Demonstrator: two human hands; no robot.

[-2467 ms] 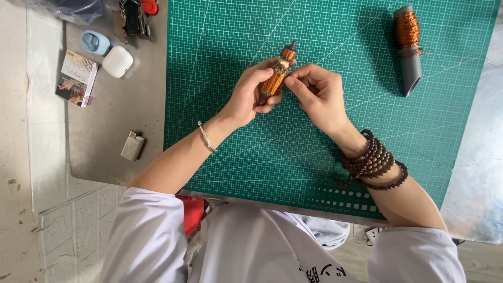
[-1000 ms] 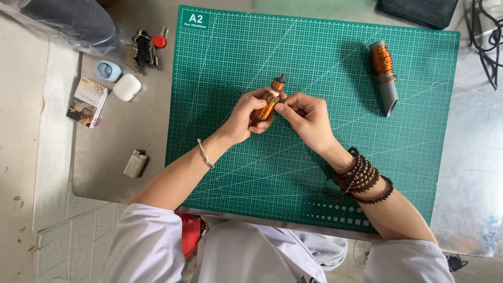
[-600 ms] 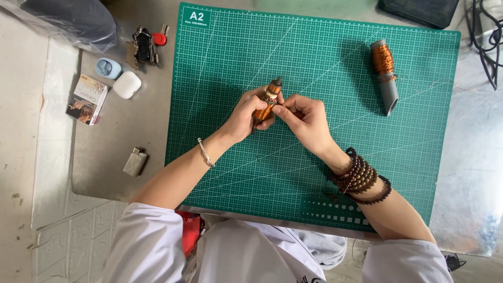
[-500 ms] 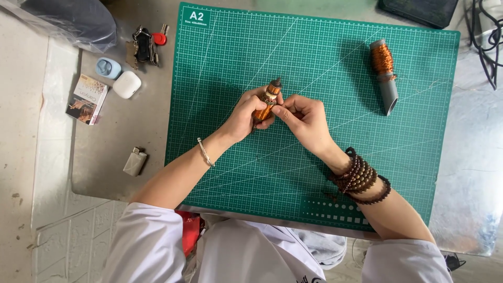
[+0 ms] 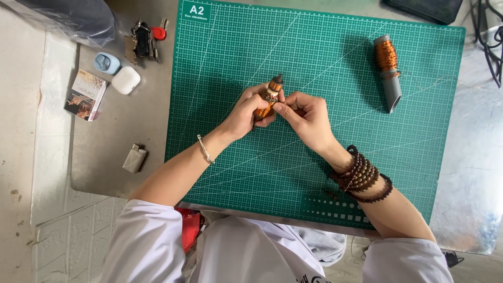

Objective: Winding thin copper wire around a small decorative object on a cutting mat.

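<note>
Small copper-wound coil (image 5: 267,99) gripped by left hand (image 5: 246,110), pinched near top by right hand (image 5: 306,116); likely light, rigid, windings delicate—best held mid-body.

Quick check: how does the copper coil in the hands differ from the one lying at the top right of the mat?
The held coil is off the green mat, pinched in the grip of the left hand and right hand; the lying coil rests untouched on the mat.
The held coil tilts up to the right; the lying coil points down the mat.
The lying coil shows a long bare grey tube; the held one does not.
Both carry orange-copper wire.
</note>
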